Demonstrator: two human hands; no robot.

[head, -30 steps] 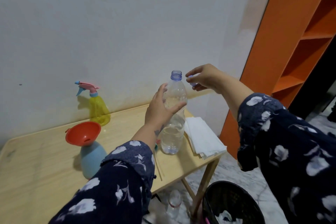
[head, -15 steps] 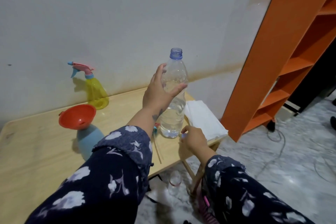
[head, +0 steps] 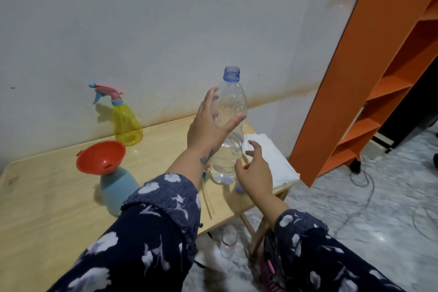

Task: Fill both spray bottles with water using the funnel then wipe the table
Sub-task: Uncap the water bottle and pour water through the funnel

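A clear water bottle [head: 231, 99], uncapped and about half full, stands on the wooden table [head: 47, 197]. My left hand [head: 208, 123] grips its upper body. My right hand [head: 254, 170] hovers beside the bottle's base, fingers spread and holding nothing. A small bluish cap [head: 238, 187] lies on the table just under that hand. An orange funnel [head: 100, 156] sits in the neck of a blue spray bottle [head: 117, 187] with its sprayer off. A yellow spray bottle [head: 125, 123] with a pink and blue trigger head stands by the wall.
A folded white cloth [head: 272, 161] lies at the table's right end. A thin wooden stick [head: 206, 199] lies near the front edge. Below the table stand an empty bottle [head: 228, 242] and a black bin [head: 270, 261]. An orange shelf unit [head: 369, 78] rises at right; cables trail on the floor.
My right hand carried the cap from the bottle's mouth down to the table, let it go, and now lifts open beside the bottle. My left hand kept hold of the bottle.
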